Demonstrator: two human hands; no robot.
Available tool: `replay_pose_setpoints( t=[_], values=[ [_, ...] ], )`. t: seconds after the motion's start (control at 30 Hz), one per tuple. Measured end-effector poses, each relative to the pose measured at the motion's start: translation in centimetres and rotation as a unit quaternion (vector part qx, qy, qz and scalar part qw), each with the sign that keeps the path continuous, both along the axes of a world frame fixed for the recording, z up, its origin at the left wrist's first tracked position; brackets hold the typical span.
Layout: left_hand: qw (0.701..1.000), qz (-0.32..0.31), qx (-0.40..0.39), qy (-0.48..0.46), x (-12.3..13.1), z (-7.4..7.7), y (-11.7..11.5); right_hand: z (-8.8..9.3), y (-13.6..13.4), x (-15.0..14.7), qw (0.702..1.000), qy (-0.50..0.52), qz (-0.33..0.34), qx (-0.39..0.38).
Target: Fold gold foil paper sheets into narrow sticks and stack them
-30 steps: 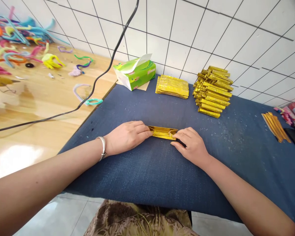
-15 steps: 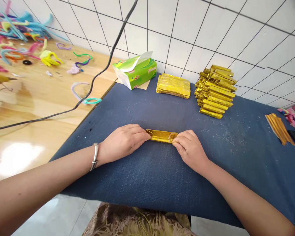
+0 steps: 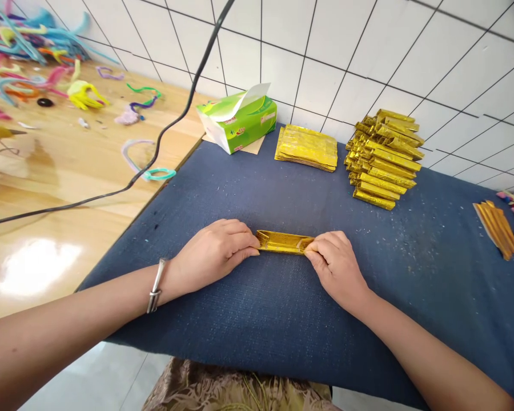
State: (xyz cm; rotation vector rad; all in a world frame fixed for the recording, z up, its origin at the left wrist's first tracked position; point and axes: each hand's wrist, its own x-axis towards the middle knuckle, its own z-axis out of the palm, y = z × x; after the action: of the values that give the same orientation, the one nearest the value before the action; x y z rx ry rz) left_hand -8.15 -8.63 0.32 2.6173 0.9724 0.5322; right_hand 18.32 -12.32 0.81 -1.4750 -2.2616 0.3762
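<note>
Right hand [image 3: 339, 271] has closed its thumb since a second ago, fingers pinching one end of the gold paper [image 3: 282, 242] on the counter [image 3: 257, 319]; the left hand [image 3: 212, 251] pinches the other.

No words or numbers I can read; green tissue box [image 3: 253, 130], at 11 o'clock from my grip, carries small red print [image 3: 240, 131] on near side, too tiny for me; plus-like mark [image 3: 232, 135] just beside; pale label patch [image 3: 267, 117] toward box's 2 o'clock end, lettering illegible
</note>
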Motion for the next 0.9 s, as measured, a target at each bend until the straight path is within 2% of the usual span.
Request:
replay_pose_setpoints(
  t=[0.23,0.63,0.9],
  values=[
    [0.999,0.043,-0.025,0.021,0.4,0.1,-0.1,0.4,-0.1,-0.2,0.999,-0.006,-0.036,-0.002],
    [0.994,0.1,-0.015,0.032,1.6,0.6,0.0,-0.2,0.9,-0.2,0.998,-0.038,-0.042,0.014],
    [0.994,0.106,0.007,0.039,1.8,0.4,0.2,-0.2,1.1,-0.4,0.997,-0.059,-0.049,0.01]
  ],
)
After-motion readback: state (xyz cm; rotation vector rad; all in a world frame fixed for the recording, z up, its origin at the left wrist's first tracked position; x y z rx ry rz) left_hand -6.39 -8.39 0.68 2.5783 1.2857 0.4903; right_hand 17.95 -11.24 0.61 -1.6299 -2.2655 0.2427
